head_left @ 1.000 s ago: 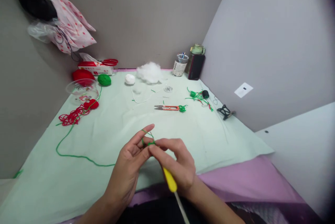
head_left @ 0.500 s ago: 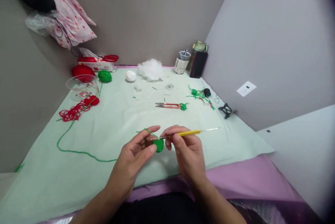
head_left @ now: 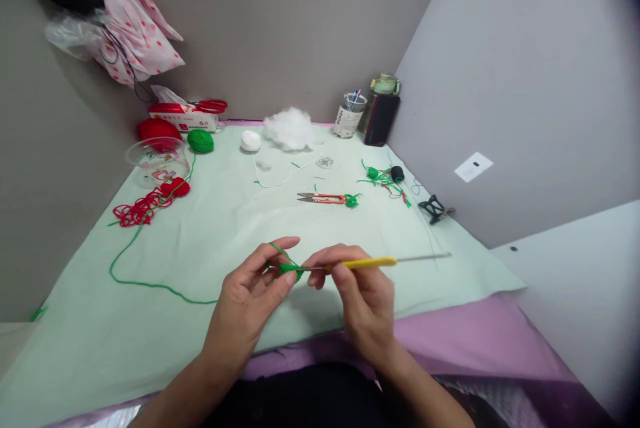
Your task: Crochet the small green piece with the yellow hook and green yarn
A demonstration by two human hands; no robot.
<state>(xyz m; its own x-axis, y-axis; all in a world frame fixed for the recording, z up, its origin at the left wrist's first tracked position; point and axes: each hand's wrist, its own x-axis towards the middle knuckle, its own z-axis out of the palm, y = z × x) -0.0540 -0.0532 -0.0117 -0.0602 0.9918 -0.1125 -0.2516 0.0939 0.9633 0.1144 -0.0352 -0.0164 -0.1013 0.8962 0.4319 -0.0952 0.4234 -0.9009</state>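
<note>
Between the thumb and fingers of my left hand (head_left: 255,285) is a small green crochet piece (head_left: 290,272), mostly covered by the thumb. Green yarn (head_left: 170,291) runs over the raised index finger and back across the cloth to the green yarn ball (head_left: 201,141). My right hand (head_left: 363,288) grips the yellow handle of a crochet hook (head_left: 373,263). One thin metal end points left and meets the green piece; the other sticks out to the right. Whether the tip sits inside a stitch cannot be made out.
Orange-handled thread snips (head_left: 323,199) lie beyond my hands. Red yarn (head_left: 137,209) is tangled at left, near a clear plastic container (head_left: 157,155). White stuffing (head_left: 291,129) and a white yarn ball (head_left: 251,141) sit at the back. Green scraps (head_left: 383,178) and a phone (head_left: 383,120) are at right.
The crochet piece has tilted and shows less of its side. The hook has shifted right with its left tip drawn back, and both hands moved slightly.
</note>
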